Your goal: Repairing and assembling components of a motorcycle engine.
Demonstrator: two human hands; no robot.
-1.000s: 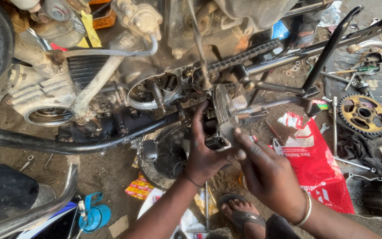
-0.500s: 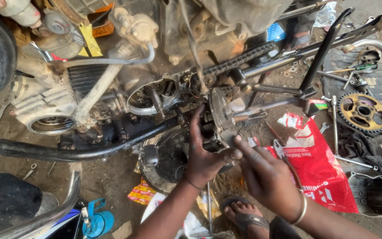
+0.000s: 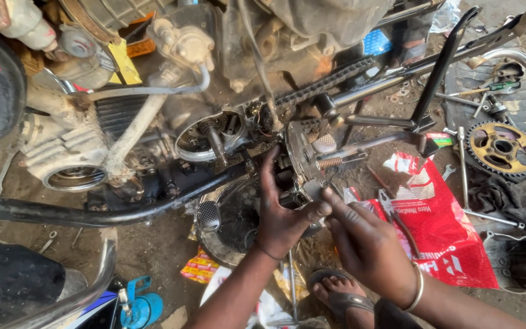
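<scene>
- The small metal engine part (image 3: 302, 183) sits low on the side of the motorcycle engine (image 3: 214, 134), just under the spring (image 3: 330, 163) and the round plate it hangs from.
- Your left hand (image 3: 281, 213) is closed round that part: the fingers reach up along its left edge and the thumb presses across its lower front.
- Your right hand (image 3: 366, 244) comes in from the right, its fingertips touching the same part just beside your left thumb; you cannot tell whether this grip is pinching anything or only pressing.
- The part's long axis runs roughly up and down, leaning a little to the right at the bottom, its flat face turned towards you.
- The black exhaust pipe (image 3: 92, 213) runs leftward below the engine, and the drive chain (image 3: 330, 82) slants up to the right above your hands.
- Everything rests on a dirt floor (image 3: 153, 250): a red plastic bag (image 3: 439, 231) lies just right of your right hand, a gold sprocket (image 3: 502, 148) well beyond it, and your sandalled foot (image 3: 336, 295) shows below your wrists.
</scene>
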